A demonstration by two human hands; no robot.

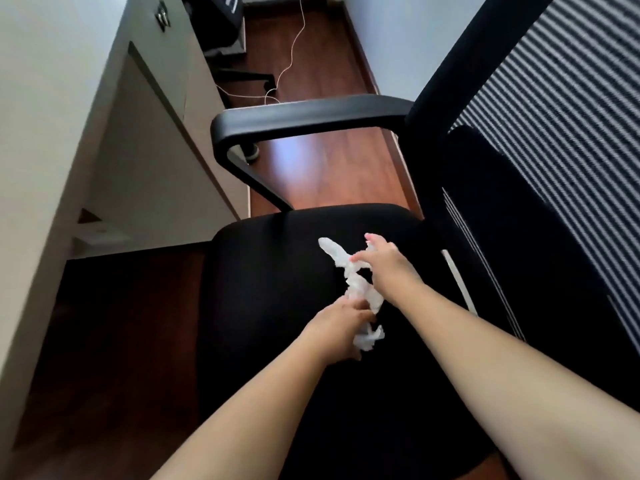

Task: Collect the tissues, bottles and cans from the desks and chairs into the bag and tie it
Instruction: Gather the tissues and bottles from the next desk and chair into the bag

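I find the crumpled white paper tissue (358, 289) just over the black fabric chair seat (277, 271). My left hand (341, 327) grips its 6 o'clock end, and my right hand (384, 268) pinches its 12 o'clock end. Judged near weightless, soft and easily torn; best bunched at mid-length.

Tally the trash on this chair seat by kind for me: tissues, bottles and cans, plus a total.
Tissue wad: 1, a white twisted strand gripped by the left hand and right hand; sheet count unclear.
Bottles: 0
Cans: 0
Total: 1
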